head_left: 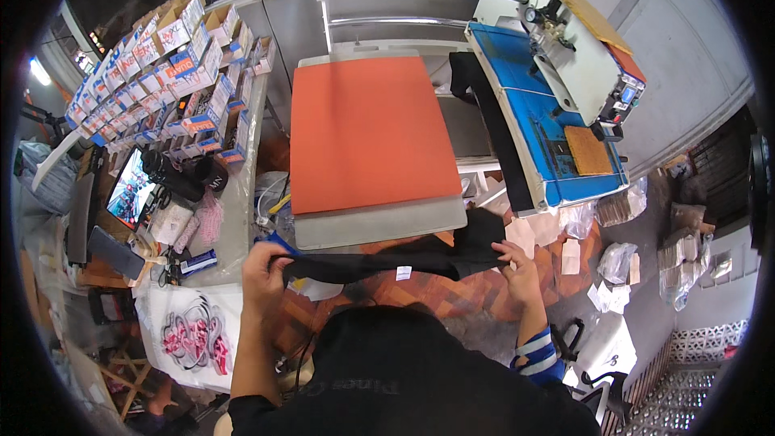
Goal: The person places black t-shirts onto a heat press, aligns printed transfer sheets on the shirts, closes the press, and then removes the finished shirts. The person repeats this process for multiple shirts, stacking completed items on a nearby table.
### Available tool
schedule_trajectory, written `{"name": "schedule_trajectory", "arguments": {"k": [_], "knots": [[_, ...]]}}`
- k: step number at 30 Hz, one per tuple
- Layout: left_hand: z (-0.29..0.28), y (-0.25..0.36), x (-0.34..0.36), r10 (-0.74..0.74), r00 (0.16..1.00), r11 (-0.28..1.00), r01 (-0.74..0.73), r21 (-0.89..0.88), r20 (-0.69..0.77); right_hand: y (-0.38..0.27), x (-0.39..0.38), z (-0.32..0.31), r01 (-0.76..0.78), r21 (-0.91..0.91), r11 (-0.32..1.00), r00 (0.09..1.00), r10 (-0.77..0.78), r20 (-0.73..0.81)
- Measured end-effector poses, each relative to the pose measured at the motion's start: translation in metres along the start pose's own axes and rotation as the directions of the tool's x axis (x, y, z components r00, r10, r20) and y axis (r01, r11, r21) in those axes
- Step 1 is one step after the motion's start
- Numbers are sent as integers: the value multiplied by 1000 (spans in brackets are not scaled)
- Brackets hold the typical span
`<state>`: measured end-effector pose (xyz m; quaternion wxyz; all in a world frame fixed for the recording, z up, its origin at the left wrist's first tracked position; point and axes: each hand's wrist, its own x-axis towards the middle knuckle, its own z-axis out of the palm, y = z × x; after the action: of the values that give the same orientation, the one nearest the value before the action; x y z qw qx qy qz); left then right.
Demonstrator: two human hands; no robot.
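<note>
I hold a black garment (404, 258) stretched flat between both hands, just in front of the heat press. My left hand (265, 268) grips its left end and my right hand (518, 268) grips its right end, where the cloth bunches up. A small white tag (404, 273) hangs from the garment's lower edge. The orange pad (367, 133) of the press lies bare on its grey base plate (379, 224), directly beyond the garment. The blue upper platen (542, 125) is swung aside to the right, with another black cloth (484, 113) draped beside it.
A table (238, 218) on the left carries stacked small boxes (161, 64), dark cylinders (173, 176) and a monitor (129, 190). A white sheet with a pink and black print (194, 333) lies lower left. Plastic bags and paper pieces (617, 262) litter the floor at right.
</note>
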<state>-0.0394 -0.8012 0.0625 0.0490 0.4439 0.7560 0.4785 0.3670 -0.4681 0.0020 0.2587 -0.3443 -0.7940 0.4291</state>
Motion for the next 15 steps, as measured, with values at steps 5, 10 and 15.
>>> {"name": "schedule_trajectory", "arguments": {"k": [5, 10, 15], "knots": [[-22, -28, 6, -186, 982, 965, 178, -191, -24, -32, 46, 3, -251, 209, 945, 966, 257, -3], [-66, 0, 66, 94, 938, 982, -32, 186, -333, -141, 142, -11, 22, -356, 934, 966, -111, -232], [-130, 17, 184, -25, 935, 933, 150, 328, -355, -201, 261, -59, 178, -377, 909, 969, -230, -96]]}}
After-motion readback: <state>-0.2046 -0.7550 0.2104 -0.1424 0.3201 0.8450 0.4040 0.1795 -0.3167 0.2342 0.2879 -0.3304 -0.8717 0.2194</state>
